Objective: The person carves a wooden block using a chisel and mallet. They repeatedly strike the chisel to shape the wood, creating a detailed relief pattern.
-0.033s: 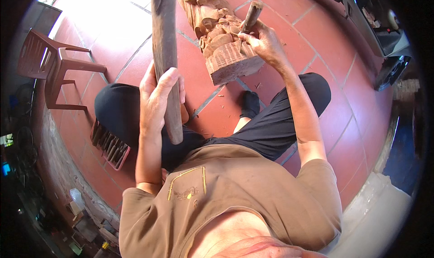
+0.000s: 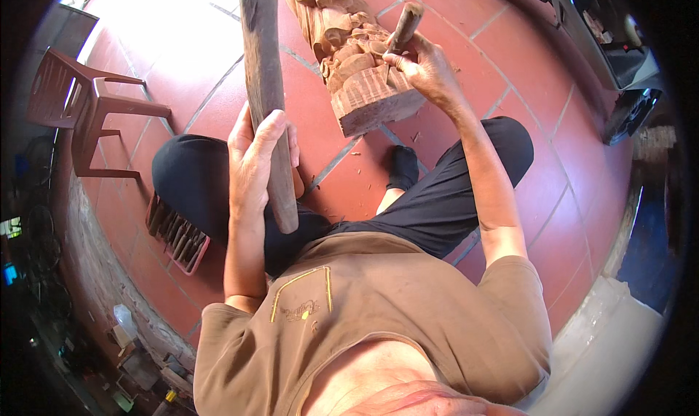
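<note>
My left hand (image 2: 251, 154) is wrapped round a long, grey-brown wooden club (image 2: 263, 81), held up in front of my left leg. The club's upper end runs out of the picture. On the right, my right hand (image 2: 429, 72) grips a carving chisel (image 2: 405, 28) by its worn wooden handle. The thin blade points down at the base of a carved wooden statue (image 2: 353, 48). That statue lies on the tiles with its blocky base (image 2: 378, 108) toward me. Tool marks cover the base's upper side. Whether the chisel's tip touches the wood is hard to make out.
Wood chips are scattered on the red tiled floor (image 2: 328, 190) between my crossed legs. By my left knee lies a tray (image 2: 191, 263) of several tools. A brown plastic chair (image 2: 109, 110) stands at the left. A parked vehicle (image 2: 604, 59) edges in at the upper right.
The club's upper end has tipped slightly left, and my left forearm has shifted a little right. My right hand, the chisel and the statue stay nearly in place.
</note>
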Demonstrator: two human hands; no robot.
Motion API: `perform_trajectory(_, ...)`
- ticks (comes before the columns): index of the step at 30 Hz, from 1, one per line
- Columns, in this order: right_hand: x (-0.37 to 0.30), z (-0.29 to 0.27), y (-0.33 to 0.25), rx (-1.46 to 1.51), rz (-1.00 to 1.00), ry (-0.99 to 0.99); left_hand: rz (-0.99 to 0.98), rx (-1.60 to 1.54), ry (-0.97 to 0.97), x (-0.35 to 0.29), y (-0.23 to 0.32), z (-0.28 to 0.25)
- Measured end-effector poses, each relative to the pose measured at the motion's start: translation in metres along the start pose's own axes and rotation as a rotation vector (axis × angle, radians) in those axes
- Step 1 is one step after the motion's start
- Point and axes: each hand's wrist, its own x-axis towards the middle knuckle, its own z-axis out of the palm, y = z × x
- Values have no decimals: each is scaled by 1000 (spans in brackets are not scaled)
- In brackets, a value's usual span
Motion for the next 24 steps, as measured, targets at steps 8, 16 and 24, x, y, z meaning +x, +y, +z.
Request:
perform_trajectory(8,-1,-12,16,137,41,81,-102,-5,64,7,-18,-6)
perform_trajectory(16,4,-2,5,147,73,-32,-79,26,44,6,-18,-3)
perform_trajectory(24,6,4,7,89,-10,-15,-87,31,51,7,-19,-6)
